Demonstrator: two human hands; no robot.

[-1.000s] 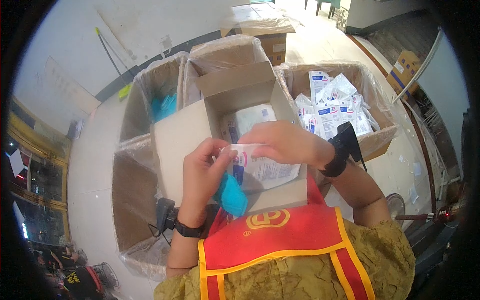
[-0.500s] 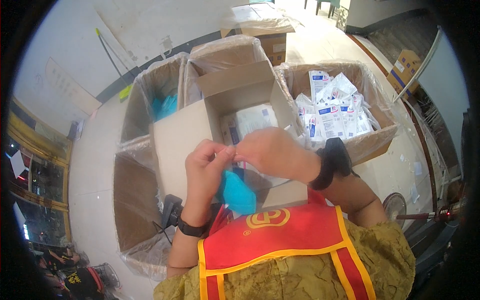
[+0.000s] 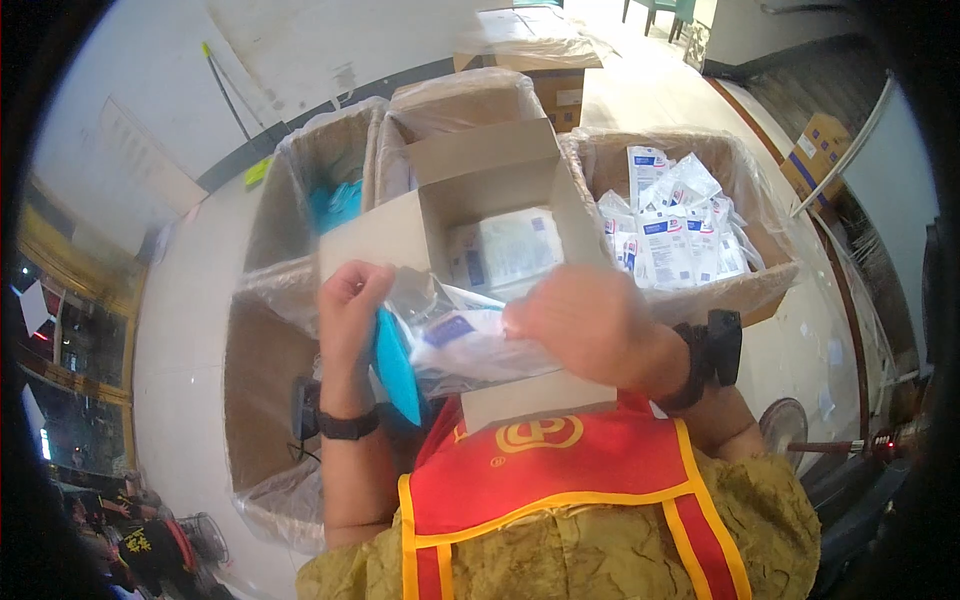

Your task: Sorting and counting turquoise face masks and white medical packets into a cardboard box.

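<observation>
1. The white packet (image 3: 458, 342) is held over the box (image 3: 488, 190) by the closed right hand (image 3: 585, 322), long way crossways.
2. What the curled left hand (image 3: 350, 300) holds cannot be told.
3. Beside it, the blue piece (image 3: 397, 372) is pointed down.

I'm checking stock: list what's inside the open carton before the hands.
White packets with blue print lie inside the open carton. The right hand and its held packet block the carton's near part; anything beneath the top packets is covered.
</observation>
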